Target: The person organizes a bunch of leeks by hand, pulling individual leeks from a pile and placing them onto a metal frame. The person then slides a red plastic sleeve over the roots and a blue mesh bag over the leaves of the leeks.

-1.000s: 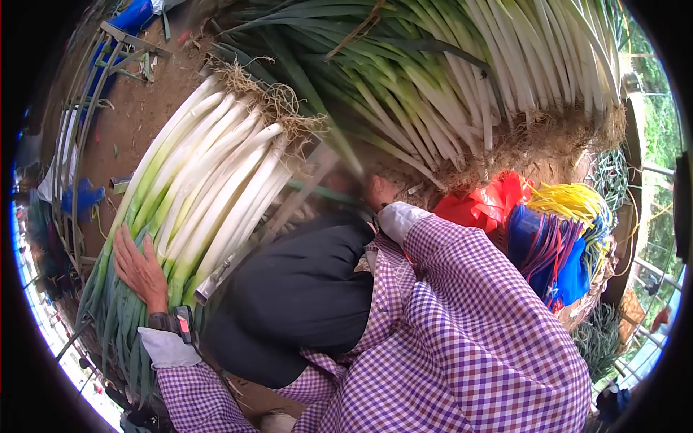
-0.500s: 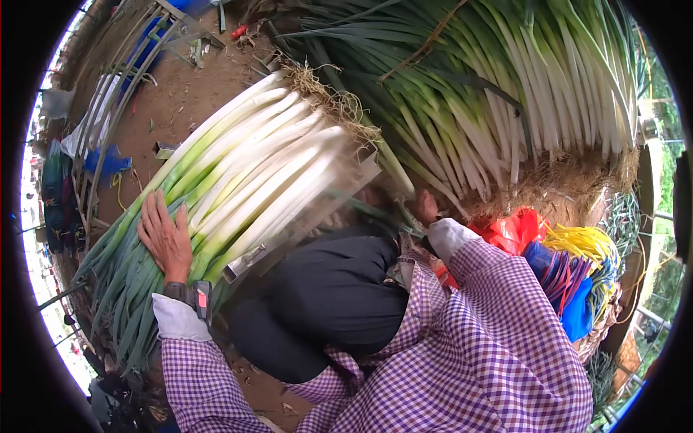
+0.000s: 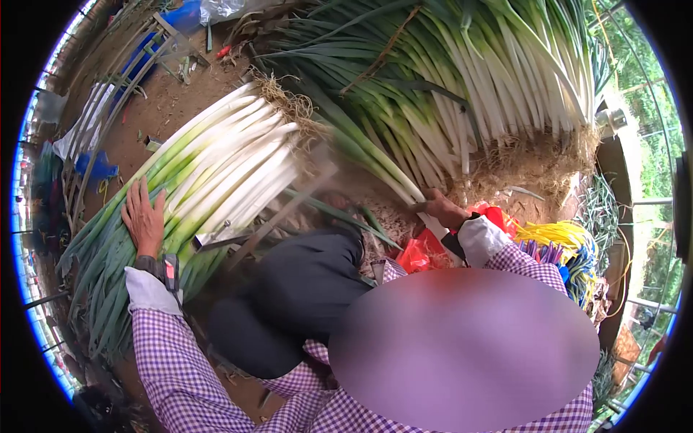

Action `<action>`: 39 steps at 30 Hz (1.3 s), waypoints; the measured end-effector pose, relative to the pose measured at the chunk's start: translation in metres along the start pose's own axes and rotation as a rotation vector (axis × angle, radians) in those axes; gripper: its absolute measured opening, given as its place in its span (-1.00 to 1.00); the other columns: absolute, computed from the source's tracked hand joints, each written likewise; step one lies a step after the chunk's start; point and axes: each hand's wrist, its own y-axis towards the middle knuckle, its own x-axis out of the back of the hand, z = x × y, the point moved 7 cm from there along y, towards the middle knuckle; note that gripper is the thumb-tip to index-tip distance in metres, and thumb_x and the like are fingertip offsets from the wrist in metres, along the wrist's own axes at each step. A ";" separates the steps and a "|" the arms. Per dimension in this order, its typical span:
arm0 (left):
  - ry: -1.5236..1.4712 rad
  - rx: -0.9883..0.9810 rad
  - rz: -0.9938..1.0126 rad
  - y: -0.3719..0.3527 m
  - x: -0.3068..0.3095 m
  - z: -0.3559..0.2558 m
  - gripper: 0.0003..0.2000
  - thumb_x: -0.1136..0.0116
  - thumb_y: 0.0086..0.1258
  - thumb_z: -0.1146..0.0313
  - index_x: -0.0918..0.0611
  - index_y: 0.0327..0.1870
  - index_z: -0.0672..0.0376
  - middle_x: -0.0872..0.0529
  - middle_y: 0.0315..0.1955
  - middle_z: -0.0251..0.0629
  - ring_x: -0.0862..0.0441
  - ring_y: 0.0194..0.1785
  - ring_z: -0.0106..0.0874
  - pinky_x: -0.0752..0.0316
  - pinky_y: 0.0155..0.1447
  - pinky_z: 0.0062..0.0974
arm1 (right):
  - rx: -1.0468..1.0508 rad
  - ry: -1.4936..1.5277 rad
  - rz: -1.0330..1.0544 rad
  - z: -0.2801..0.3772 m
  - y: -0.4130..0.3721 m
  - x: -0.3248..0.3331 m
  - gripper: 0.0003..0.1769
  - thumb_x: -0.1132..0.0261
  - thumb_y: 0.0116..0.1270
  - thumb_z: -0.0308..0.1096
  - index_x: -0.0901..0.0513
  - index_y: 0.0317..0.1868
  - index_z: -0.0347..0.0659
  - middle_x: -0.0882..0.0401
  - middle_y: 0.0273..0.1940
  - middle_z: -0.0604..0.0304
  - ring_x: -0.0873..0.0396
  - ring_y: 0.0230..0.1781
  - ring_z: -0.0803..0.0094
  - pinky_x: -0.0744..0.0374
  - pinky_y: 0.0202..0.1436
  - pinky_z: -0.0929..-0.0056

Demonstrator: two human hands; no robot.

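My left hand (image 3: 146, 222) lies flat, fingers spread, on the green part of a thick row of long green onions (image 3: 216, 155). Their white shanks and tangled roots (image 3: 285, 101) point up and to the right. A metal frame bar (image 3: 285, 216) runs along the near side of the row. My right hand (image 3: 446, 209) is closed at the pale ends of a few green onion stalks (image 3: 393, 177) beside the big pile. A flat whitish strip (image 3: 434, 226) shows just below its palm; I cannot tell whether the hand holds that too.
A large pile of green onions (image 3: 491, 79) fills the back right, roots towards me. Red plastic (image 3: 422, 252) and yellow ties (image 3: 556, 234) lie near my right sleeve. Curved rods (image 3: 86, 137) and blue plastic (image 3: 97, 164) stand at the left. A blurred oval (image 3: 462, 350) hides the lower right.
The view has shifted, so the scene sits further left and my forward right arm looks lower. My right hand has come onto the stalk ends. My left hand stays on the row.
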 end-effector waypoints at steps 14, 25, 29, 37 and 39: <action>-1.999 -0.018 0.523 -0.092 0.192 -0.326 -0.53 -0.23 0.57 0.21 -0.52 0.42 0.16 -0.62 0.31 -0.19 -0.55 0.37 -0.31 -0.38 0.47 -0.14 | 0.116 0.198 0.156 0.048 -0.104 -0.012 -0.70 -0.49 0.38 -0.26 -0.73 -0.14 -0.38 -0.71 -0.38 0.15 -0.69 -0.46 0.33 -0.67 -0.35 0.33; -2.319 0.652 1.164 -0.182 0.098 -0.528 -0.55 -0.16 0.66 0.18 -0.50 0.36 0.33 -0.69 0.20 0.15 -0.65 0.28 0.00 -0.51 0.39 0.11 | 0.177 0.077 0.182 0.068 -0.229 -0.026 -0.59 -0.31 0.58 -0.07 -0.73 0.08 -0.28 -0.76 -0.21 0.19 -0.69 -0.31 0.47 -0.66 -0.26 0.41; -2.226 0.596 1.060 -0.167 0.106 -0.517 -0.66 -0.15 0.67 0.26 -0.57 0.21 0.38 -0.72 0.07 0.01 -0.70 0.15 -0.08 -0.58 0.32 -0.01 | 0.205 0.065 0.249 0.086 -0.251 -0.019 -0.51 -0.27 0.61 -0.02 -0.69 0.16 -0.33 -0.80 -0.12 0.11 -0.74 -0.18 0.42 -0.72 -0.10 0.37; -2.294 0.477 0.951 -0.157 0.135 -0.500 -0.71 -0.23 0.59 0.41 -0.59 0.16 0.44 -0.75 0.01 -0.04 -0.71 0.12 -0.17 -0.56 0.35 -0.16 | 0.176 0.080 0.403 0.074 -0.242 -0.013 -0.59 -0.29 0.60 -0.21 -0.65 0.16 -0.46 -0.82 -0.01 -0.03 -0.83 -0.12 0.27 -0.79 0.06 0.26; -2.269 0.492 0.936 -0.156 0.131 -0.498 -0.73 -0.27 0.55 0.43 -0.61 0.13 0.42 -0.74 0.01 -0.05 -0.71 0.10 -0.22 -0.56 0.33 -0.17 | 0.192 0.060 0.412 0.072 -0.240 -0.010 -0.58 -0.30 0.59 -0.20 -0.66 0.16 -0.47 -0.82 -0.01 -0.03 -0.83 -0.11 0.28 -0.80 0.07 0.26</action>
